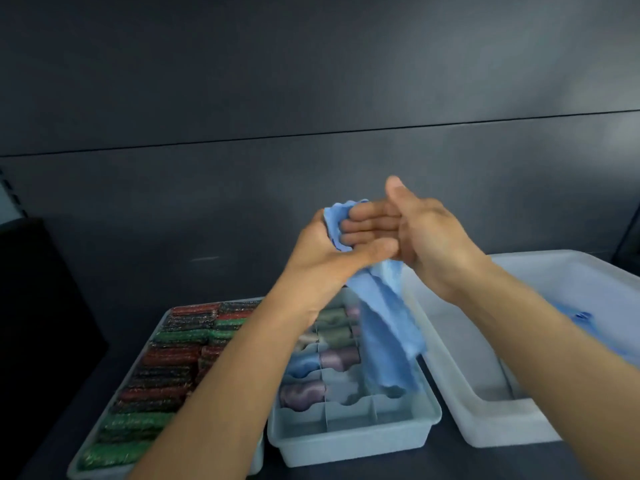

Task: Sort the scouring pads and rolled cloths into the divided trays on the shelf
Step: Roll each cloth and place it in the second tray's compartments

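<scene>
Above the middle of the dark shelf (pixel 519 469), both hands are raised with a blue cloth (pixel 388 323) between them. The left hand (pixel 322 251) curls round the cloth's upper part, with its thumb lying across towards the right. The right hand (pixel 426 237) lays nearly straight fingers (pixel 367 223) flat against the cloth, thumb pointing up, so it presses rather than grips. A bunch of cloth shows above the left hand. The rest hangs loose below both hands, its lower edge over the back right part of the divided tray (pixel 346 445).

That pale tray stands near the shelf's front edge, between two others. In its compartments lie rolled cloths (pixel 337 358) of purple, light blue and grey-green, mostly on the left and middle rows. The left forearm hides part of them.

Just beside it, towards the left end of the shelf, a second tray (pixel 162 322) is packed with rows of glittery scouring pads (pixel 166 362) in red, green and dark colours, lying side by side.

Towards the right end is a larger pale tub (pixel 485 427), set at an angle. A bit of blue fabric (pixel 585 320) shows inside it behind the right forearm; how much lies there I cannot tell.

A dark panelled wall (pixel 311 98) backs the shelf, and a black box (pixel 34 289) stands at its far left.
</scene>
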